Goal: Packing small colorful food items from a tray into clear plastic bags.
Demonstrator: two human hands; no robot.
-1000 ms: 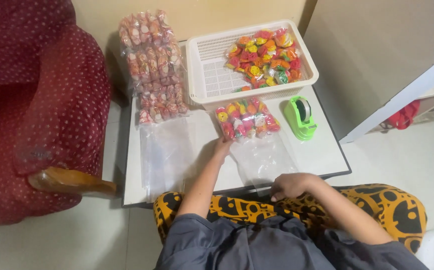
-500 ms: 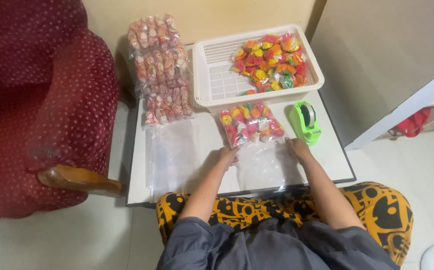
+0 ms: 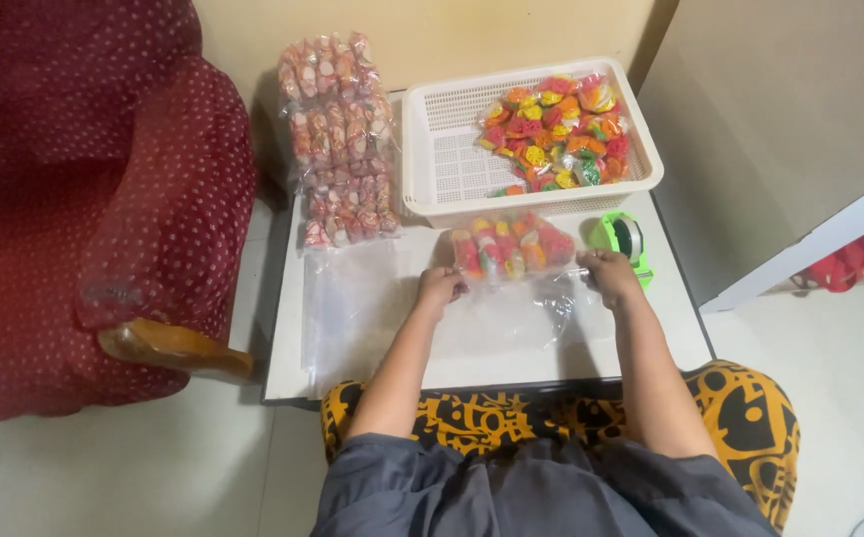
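Two hands, left hand (image 3: 439,288) and right hand (image 3: 611,275), closed on soft, light, slippery candy bag (image 3: 511,249); lifted above desk (image 3: 671,328), basket (image 3: 432,149) at 12 o'clock. Best held by both side edges.

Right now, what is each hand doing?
Left hand: closed on the clear plastic bag of colourful wrapped sweets.
Right hand: closed on the same bag.

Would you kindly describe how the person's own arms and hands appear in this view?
Both arms are bare from the short grey sleeves down to the fingers. The left hand and right hand wear no gloves, and no rings, watch or bracelets are visible. Below the grey top, a yellow garment with black patterning covers the lap.
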